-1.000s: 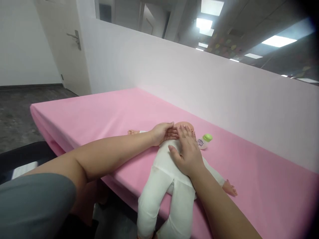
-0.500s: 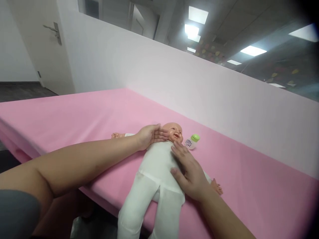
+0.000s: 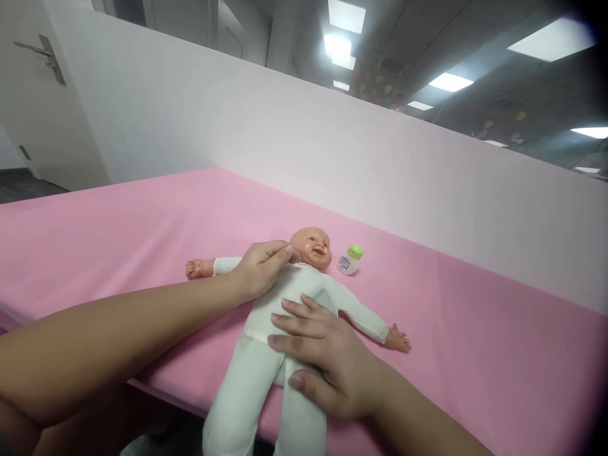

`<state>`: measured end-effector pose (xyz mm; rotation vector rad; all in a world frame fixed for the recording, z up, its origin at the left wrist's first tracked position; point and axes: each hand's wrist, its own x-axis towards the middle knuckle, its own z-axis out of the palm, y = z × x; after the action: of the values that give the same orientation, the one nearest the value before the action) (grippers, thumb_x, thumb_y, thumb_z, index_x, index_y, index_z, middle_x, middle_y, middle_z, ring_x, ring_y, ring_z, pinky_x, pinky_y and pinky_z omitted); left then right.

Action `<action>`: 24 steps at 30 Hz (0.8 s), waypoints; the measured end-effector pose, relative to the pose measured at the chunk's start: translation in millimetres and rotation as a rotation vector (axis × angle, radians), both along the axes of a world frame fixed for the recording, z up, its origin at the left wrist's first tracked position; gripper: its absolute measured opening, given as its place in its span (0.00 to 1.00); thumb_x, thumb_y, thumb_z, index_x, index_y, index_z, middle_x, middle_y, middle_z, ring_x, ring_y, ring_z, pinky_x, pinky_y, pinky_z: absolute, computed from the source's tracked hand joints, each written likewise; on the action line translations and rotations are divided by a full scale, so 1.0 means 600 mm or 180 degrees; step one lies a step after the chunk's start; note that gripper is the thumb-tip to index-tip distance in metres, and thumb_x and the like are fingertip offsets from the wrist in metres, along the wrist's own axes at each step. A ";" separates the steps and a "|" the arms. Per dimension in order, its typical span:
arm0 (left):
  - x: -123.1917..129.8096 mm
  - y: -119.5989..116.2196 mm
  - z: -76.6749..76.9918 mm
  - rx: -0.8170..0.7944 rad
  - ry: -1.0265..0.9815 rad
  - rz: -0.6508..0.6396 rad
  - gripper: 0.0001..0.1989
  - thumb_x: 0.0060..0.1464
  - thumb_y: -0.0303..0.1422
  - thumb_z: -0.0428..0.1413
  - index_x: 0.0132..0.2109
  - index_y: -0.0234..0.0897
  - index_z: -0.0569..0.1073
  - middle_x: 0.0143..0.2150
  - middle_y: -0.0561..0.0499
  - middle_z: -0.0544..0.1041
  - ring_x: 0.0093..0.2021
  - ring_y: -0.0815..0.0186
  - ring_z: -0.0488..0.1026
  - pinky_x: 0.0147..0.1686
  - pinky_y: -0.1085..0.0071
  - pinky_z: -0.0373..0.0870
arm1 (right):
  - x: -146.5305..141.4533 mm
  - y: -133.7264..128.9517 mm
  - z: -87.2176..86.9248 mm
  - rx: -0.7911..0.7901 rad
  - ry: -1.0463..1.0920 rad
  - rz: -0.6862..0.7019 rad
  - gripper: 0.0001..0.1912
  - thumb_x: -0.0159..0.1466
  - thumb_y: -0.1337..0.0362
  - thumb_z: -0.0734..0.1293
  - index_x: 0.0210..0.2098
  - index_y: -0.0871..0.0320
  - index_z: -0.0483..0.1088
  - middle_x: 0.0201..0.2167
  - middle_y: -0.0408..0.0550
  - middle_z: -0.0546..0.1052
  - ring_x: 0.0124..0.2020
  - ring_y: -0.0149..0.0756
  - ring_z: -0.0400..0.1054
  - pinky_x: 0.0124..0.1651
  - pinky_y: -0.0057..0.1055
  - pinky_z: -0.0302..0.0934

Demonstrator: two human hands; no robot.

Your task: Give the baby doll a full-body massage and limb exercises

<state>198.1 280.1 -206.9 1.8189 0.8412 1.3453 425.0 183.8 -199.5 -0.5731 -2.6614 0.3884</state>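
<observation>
A baby doll (image 3: 295, 297) in a white suit lies on its back on the pink-covered table, arms spread out to both sides. At the side of the doll's neck, just below its head, my left hand (image 3: 262, 266) is closed with thumb and fingers together; the fingertips are partly hidden there. My right hand (image 3: 327, 358) rests on the doll's lower belly and hip, palm down, its fingers stretched out and apart. Beside the doll's head stands a small clear bottle (image 3: 348, 264) with a green cap and a printed label, touched by neither hand.
The pink cover (image 3: 456, 329) drapes over the table's front edge. A white partition wall (image 3: 332, 158) runs along the back, with glass above it showing ceiling lights. At the far left is a door (image 3: 61, 126) with a metal handle.
My right hand has slid from the doll's chest down to its belly and hip. My left hand has turned from an open palm by the cheek to closed fingers at the neck.
</observation>
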 end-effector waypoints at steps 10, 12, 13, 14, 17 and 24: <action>-0.013 -0.023 0.025 0.0666 0.0305 -0.0280 0.15 0.69 0.40 0.55 0.39 0.37 0.81 0.36 0.48 0.83 0.38 0.62 0.79 0.43 0.67 0.74 | 0.057 0.073 -0.023 -0.0394 -0.0065 -0.1607 0.36 0.75 0.45 0.62 0.77 0.48 0.54 0.76 0.48 0.58 0.77 0.52 0.51 0.77 0.56 0.49; -0.013 -0.051 0.043 0.0957 0.0605 -0.0935 0.13 0.69 0.36 0.54 0.40 0.38 0.81 0.34 0.47 0.83 0.34 0.62 0.79 0.39 0.67 0.75 | 0.064 0.080 -0.020 -0.0544 0.0181 -0.1904 0.29 0.77 0.47 0.60 0.75 0.44 0.60 0.72 0.45 0.67 0.72 0.49 0.61 0.71 0.52 0.59; -0.011 -0.068 0.051 0.1041 0.0751 -0.1389 0.12 0.68 0.35 0.54 0.42 0.39 0.81 0.35 0.46 0.83 0.35 0.61 0.80 0.39 0.67 0.76 | 0.066 0.082 -0.018 -0.0627 0.0261 -0.2044 0.27 0.77 0.48 0.59 0.73 0.42 0.63 0.69 0.44 0.71 0.68 0.49 0.67 0.68 0.50 0.64; -0.008 -0.084 0.057 0.1059 0.0901 -0.1896 0.11 0.67 0.34 0.53 0.45 0.40 0.82 0.38 0.45 0.85 0.37 0.58 0.82 0.40 0.65 0.77 | 0.068 0.083 -0.016 -0.0707 0.0306 -0.2175 0.25 0.78 0.48 0.58 0.71 0.40 0.65 0.65 0.43 0.75 0.64 0.48 0.71 0.64 0.48 0.67; 0.006 -0.124 0.064 0.1065 0.1154 -0.2960 0.18 0.63 0.32 0.55 0.58 0.44 0.79 0.46 0.43 0.86 0.47 0.53 0.84 0.53 0.60 0.79 | 0.070 0.085 -0.013 -0.0818 0.0307 -0.2422 0.23 0.77 0.47 0.59 0.67 0.41 0.70 0.56 0.44 0.81 0.56 0.48 0.76 0.56 0.44 0.69; 0.007 -0.073 0.039 0.1159 0.2126 -0.2244 0.29 0.69 0.41 0.57 0.73 0.44 0.68 0.72 0.44 0.70 0.73 0.48 0.64 0.76 0.49 0.49 | 0.070 0.084 -0.019 -0.0806 0.0270 -0.2463 0.23 0.78 0.48 0.57 0.67 0.42 0.70 0.58 0.44 0.80 0.57 0.47 0.76 0.59 0.44 0.68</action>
<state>202.3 236.5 -183.4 2.5745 0.1859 0.4457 467.2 234.1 -210.7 -1.5370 -2.0995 0.4894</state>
